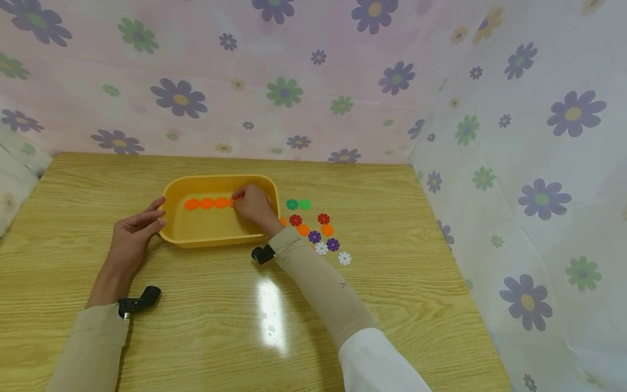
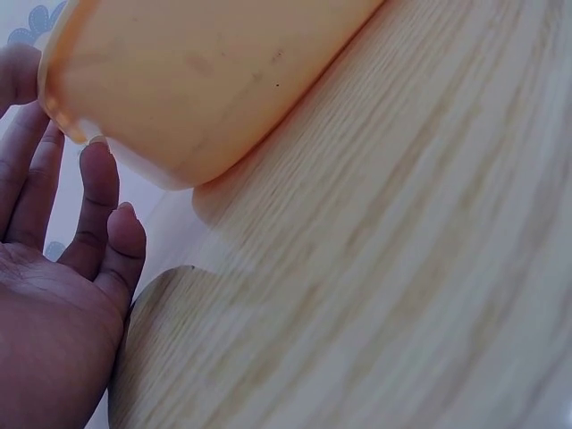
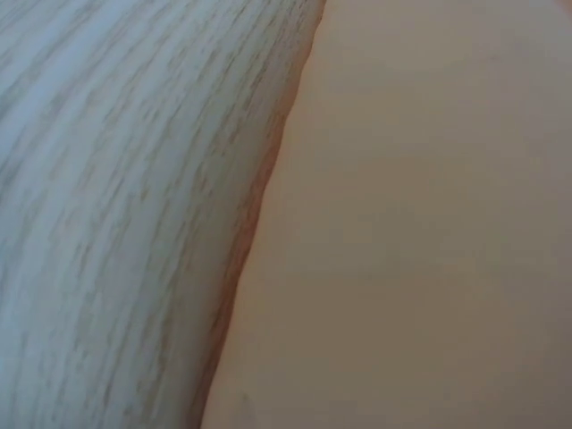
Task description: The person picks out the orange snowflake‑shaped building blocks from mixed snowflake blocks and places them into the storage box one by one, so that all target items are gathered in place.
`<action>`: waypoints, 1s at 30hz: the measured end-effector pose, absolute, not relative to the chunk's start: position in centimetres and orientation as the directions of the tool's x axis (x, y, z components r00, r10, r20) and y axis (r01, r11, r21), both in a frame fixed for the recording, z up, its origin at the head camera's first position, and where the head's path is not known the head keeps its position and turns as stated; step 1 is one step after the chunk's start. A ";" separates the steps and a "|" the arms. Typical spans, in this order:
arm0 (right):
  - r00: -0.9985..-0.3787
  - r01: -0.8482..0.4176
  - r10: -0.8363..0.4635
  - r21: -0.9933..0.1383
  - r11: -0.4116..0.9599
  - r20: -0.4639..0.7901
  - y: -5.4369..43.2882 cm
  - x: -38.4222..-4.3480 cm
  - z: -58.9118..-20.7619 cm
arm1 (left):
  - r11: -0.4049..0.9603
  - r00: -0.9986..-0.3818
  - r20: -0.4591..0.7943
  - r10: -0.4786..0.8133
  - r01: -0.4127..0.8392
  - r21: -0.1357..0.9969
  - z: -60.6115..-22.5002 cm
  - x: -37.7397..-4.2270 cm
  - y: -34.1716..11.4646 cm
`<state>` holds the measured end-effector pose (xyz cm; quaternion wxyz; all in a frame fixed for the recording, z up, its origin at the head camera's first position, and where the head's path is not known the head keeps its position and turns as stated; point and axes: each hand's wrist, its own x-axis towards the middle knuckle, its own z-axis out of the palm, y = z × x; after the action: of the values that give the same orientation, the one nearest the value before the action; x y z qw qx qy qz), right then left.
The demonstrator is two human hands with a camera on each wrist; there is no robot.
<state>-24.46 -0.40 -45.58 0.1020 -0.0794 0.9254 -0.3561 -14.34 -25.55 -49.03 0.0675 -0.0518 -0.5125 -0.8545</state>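
A yellow plastic basin [image 1: 215,241] stands on the table. My left hand [image 1: 133,234] is at its left end, fingers and thumb on the rim; the left wrist view shows the fingers [image 2: 98,179] against the basin's corner [image 2: 170,107]. A row of orange notched discs [image 1: 207,203] lies in the basin, edges meeting. Over the front rim my right hand [image 1: 253,206] reaches in, its fingertips pinching an orange disc [image 1: 233,202] at the row's right end, partly hidden by the hand. In the right wrist view, the basin's side [image 3: 402,214] covers the hand.
Right of the basin, loose notched discs lie on the wooden table [image 1: 196,326]: green [image 1: 292,204], red [image 1: 323,219], orange [image 1: 327,230], purple [image 1: 314,237] and white [image 1: 344,258]. The right forearm covers part of that area. Flowered cloth [image 1: 303,71] borders the table's back and right.
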 end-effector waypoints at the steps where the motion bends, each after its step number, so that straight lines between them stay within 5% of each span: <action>1: -0.966 -0.074 -0.221 -0.673 0.736 -0.135 -0.4 -24.5 -45.5 | -0.466 -0.985 0.159 -0.063 0.170 0.868 -49.0 -14.4 -25.5; 30: -0.959 -0.136 -0.275 -0.734 0.666 -0.073 -0.2 -24.6 -45.7 | -0.439 -0.986 0.153 -0.072 0.169 0.882 -48.9 -14.1 -25.4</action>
<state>-24.63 -0.16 -45.75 0.0890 -0.1131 0.9083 -0.3928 -14.13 -25.41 -48.93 0.0712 -0.0460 -0.5248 -0.8470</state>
